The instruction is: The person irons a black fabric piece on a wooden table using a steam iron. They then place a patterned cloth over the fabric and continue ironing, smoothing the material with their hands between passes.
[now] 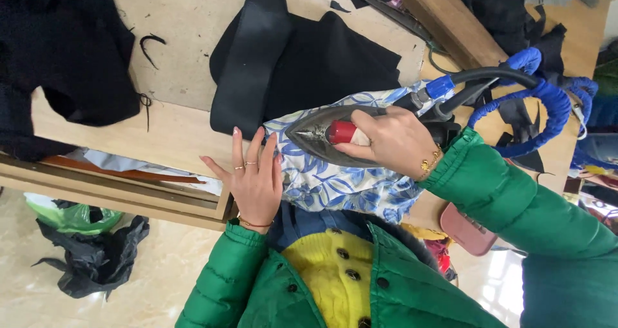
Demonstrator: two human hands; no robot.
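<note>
My right hand (pixel 393 141) grips the handle of a dark steam iron (pixel 315 135) with a red knob, its soleplate resting on a white cloth with a blue leaf pattern (pixel 335 183). My left hand (pixel 252 177) lies flat with fingers spread on the left edge of that cloth and the wooden table (pixel 174 135). A black hose wrapped in blue (pixel 547 99) runs from the iron's rear. Both arms wear green puffy sleeves.
Black fabric pieces (pixel 309 64) lie past the iron, and a dark heap (pixel 58 51) sits at the left. Large shears (pixel 399 16) and a wooden block (pixel 450 22) lie at the top. Black and green bags (pixel 90 251) sit on the floor. A pink object (pixel 467 231) lies by my right sleeve.
</note>
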